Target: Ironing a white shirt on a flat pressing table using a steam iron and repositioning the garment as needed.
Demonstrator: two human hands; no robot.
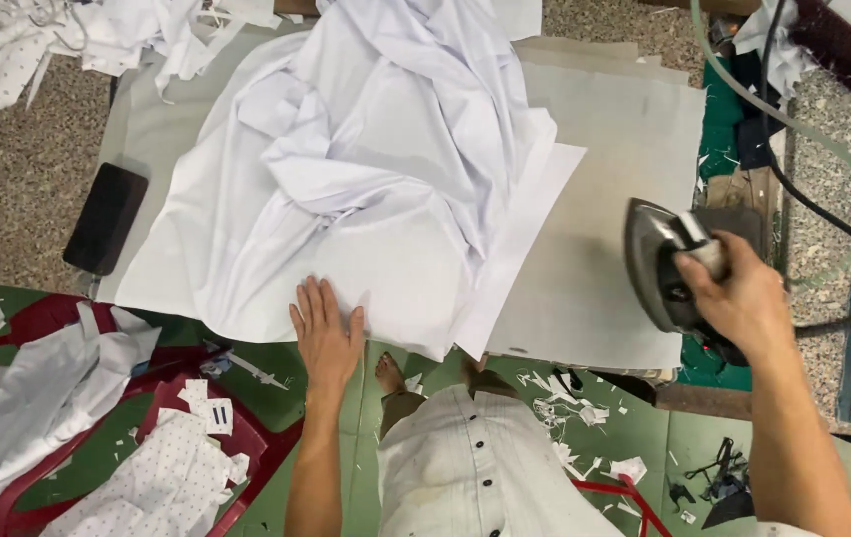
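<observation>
— What is the right hand (739,298) doing?
— It is wrapping its grip tight around the handle of a dark iron (666,267). The iron is sitting past the right edge of the white cloth (366,179), over the pale pressing sheet (604,199) on the tabletop (147,129).
— And the left hand (326,333)?
— It is lying flat with its fingers spread, pressing down on the near edge of the white cloth. It is not pinching anything.
— Where is the cloth from the iron?
— The cloth is lying bunched up in the middle, well to the left of the iron. The two are not touching.
— What else is lying around?
— A black phone (105,217) is resting by the left edge of the tabletop. A red plastic chair (38,318) is holding more white cloth pieces down on the left. Small white scraps (570,408) are lying on the green floor (644,428). A greenish hose (793,124) is curving toward the iron from the top.
</observation>
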